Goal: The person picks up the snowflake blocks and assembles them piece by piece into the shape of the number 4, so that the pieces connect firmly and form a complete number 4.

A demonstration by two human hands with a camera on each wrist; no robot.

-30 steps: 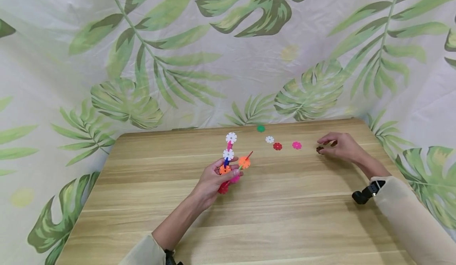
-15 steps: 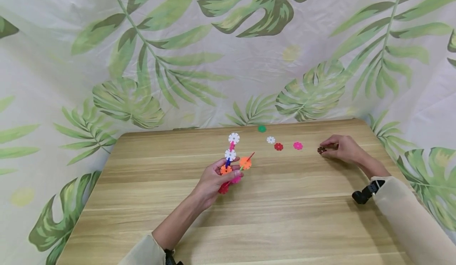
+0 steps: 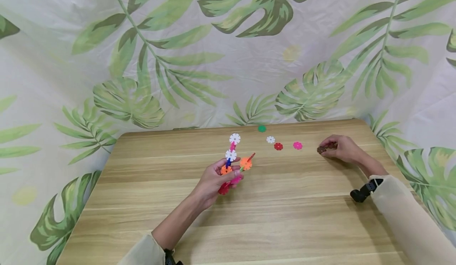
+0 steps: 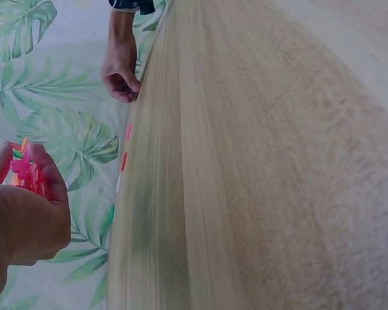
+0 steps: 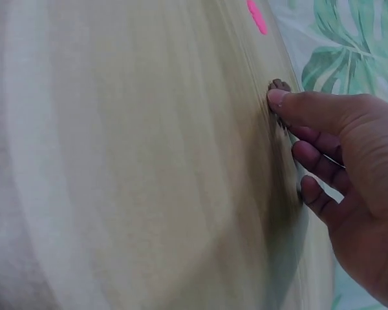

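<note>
My left hand [image 3: 213, 184] grips a chain of notched plastic snowflake discs joined edge to edge. White discs [image 3: 230, 155] and a blue one rise above the fingers; an orange disc [image 3: 246, 163] with a red one on its edge branches to the right. Pink and red discs [image 4: 30, 173] show between thumb and fingers in the left wrist view, the rest hidden by the hand. Toward the table's right side, my right hand [image 3: 342, 148] pinches a brown snowflake disc [image 5: 280, 84] between thumb and fingers, low by the tabletop, part of it covered by the thumb.
Loose discs lie left of the right hand: pink [image 3: 297, 145], red [image 3: 278, 146], white [image 3: 270, 139], and green [image 3: 262, 128] near the back edge. The wooden table [image 3: 285, 217] ends at a leaf-patterned curtain [image 3: 199, 79] behind it.
The right hand's fingers have closed onto the brown disc and tilted it up from lying flat. The left hand keeps its grip on the chain, almost still.
</note>
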